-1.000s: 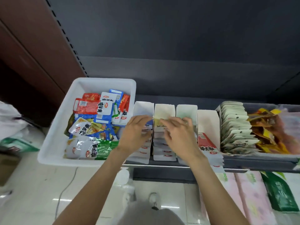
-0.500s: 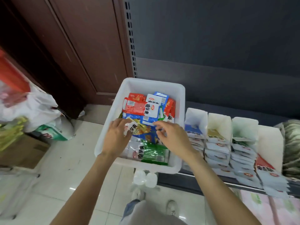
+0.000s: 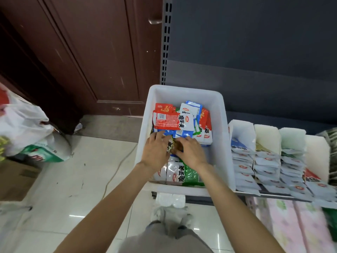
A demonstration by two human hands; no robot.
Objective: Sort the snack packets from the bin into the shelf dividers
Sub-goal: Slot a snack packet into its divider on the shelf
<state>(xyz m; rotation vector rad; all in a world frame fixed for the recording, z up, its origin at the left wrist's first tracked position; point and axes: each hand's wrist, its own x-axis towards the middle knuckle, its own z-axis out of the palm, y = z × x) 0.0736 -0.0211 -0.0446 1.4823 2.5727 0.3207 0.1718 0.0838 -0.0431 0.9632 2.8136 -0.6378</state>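
Note:
A white plastic bin (image 3: pixel 219 128) sits at the shelf's left end, full of red, blue and green snack packets. Both hands are inside it. My left hand (image 3: pixel 156 150) and my right hand (image 3: pixel 189 152) meet over a yellow-brown and white packet (image 3: pixel 171 145), fingers curled on its edges. A red packet (image 3: pixel 167 120) lies at the top of the pile, a green one (image 3: pixel 189 175) at the near edge. Right of the bin stand white shelf dividers (image 3: pixel 266 136) with rows of packets stacked in them.
A brown wooden door (image 3: pixel 82 52) stands to the left, the dark shelf back panel (image 3: pixel 255 52) behind the bin. Plastic bags (image 3: pixel 23 128) and a cardboard box (image 3: pixel 14 179) lie on the tiled floor at left. Pink packs (image 3: pixel 288 227) fill the lower shelf.
Both hands left the shelf dividers and moved left into the bin, then closed together on one packet. The view swung left with them.

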